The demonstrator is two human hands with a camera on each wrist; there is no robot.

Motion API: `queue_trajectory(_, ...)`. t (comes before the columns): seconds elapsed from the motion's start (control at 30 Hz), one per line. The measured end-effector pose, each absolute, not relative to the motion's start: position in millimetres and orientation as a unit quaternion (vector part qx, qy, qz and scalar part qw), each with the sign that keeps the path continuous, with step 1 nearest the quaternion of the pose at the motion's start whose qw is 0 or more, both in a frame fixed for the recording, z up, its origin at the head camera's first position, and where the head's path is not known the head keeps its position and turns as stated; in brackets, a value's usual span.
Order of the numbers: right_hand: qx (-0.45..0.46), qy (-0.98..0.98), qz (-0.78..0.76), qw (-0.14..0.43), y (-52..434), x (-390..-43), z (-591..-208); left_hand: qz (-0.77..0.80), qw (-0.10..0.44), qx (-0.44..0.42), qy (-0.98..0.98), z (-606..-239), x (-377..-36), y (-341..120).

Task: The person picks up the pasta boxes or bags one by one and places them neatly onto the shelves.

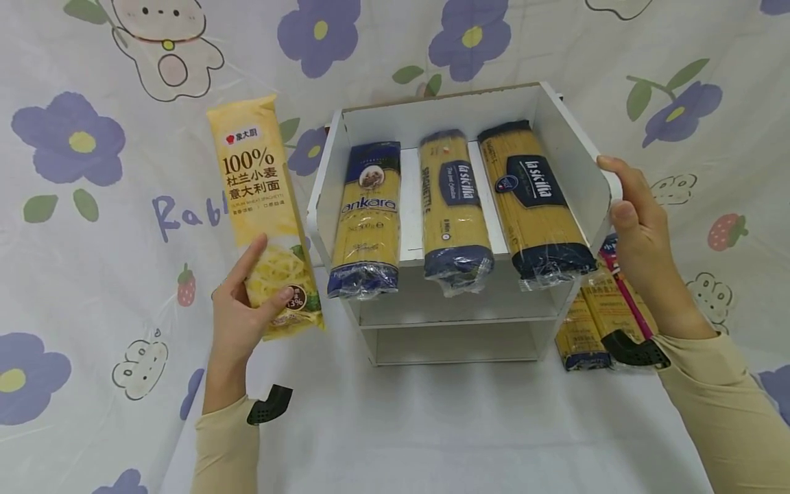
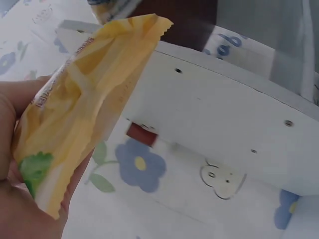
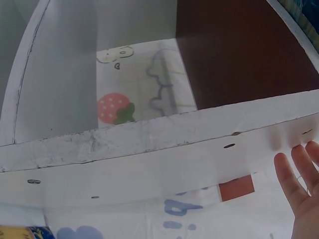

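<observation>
While my left hand (image 1: 237, 322) grips the yellow pasta pack (image 1: 264, 213) left of the white shelf (image 1: 592, 171), my right hand (image 1: 636, 226) rests on its side wall, fingers seemingly relaxed; three pasta packs (image 1: 453, 206) lie inside.

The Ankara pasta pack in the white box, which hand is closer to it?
Left. The left hand holds a yellow pack just left of the Ankara pack. The right hand rests on the box's far right wall, past two more packs.
</observation>
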State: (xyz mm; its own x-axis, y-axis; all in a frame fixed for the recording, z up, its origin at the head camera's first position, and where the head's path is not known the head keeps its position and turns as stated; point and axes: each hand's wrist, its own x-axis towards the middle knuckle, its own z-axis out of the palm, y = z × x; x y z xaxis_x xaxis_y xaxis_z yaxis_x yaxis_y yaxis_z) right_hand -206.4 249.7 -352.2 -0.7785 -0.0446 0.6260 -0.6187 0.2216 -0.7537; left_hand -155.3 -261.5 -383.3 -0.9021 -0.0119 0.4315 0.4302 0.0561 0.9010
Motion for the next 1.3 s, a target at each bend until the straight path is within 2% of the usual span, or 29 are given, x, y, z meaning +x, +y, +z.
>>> queue_trajectory(0.2, 0.222, -0.743, 0.582, 0.243, 250, -207, -353, -0.688, 0.204, -0.183, -0.672, -366, -147, -257)
queue_trajectory(0.63, 0.227, -0.741, 0.580, 0.250, 253, -210, -355, -0.663, 0.244, -0.302, -0.640, -343, -131, -251)
queue_trajectory(0.93, 0.229, -0.737, 0.586, 0.248, 250, -208, -352, -0.642, 0.224, -0.333, -0.653, -331, -117, -242)
queue_trajectory(1.3, 0.236, -0.732, 0.589, 0.247, 251, -210, -355, -0.585, 0.211, -0.409, -0.668, -329, -115, -236)
